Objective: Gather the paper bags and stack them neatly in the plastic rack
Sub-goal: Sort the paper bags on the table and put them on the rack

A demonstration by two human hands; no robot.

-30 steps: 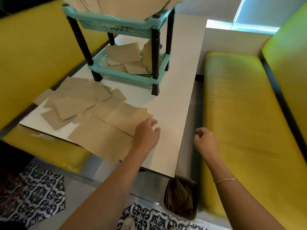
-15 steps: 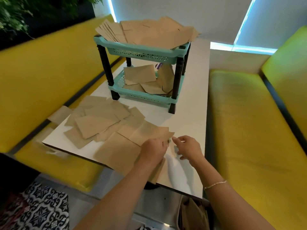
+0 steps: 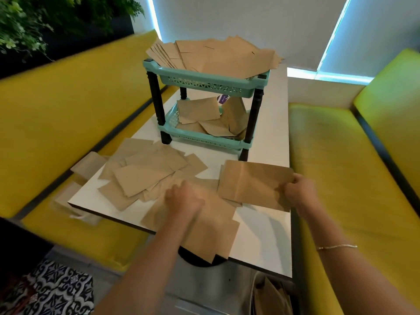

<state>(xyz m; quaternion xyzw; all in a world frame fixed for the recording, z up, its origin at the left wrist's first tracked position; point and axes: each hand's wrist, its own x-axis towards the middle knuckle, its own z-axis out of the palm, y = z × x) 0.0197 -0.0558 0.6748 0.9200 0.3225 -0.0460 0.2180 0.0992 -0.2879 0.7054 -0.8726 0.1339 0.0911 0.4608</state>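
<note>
Right hand (image 3: 298, 189) pinching a paper bag (image 3: 254, 183) above the table (image 3: 263, 235); left hand (image 3: 184, 198), blurred, finger state indeterminable, on loose bags (image 3: 145, 176).

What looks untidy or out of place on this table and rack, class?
The bags on the rack's top tier are fanned out and overhang its rim instead of lying squared. One bag juts over the table's near edge, and another hangs off the left side.

Plain brown flat paper bags (image 3: 145, 178), a teal plastic rack (image 3: 204, 81) on black posts, glossy white table (image 3: 261, 237), yellow benches (image 3: 354, 169).
</note>
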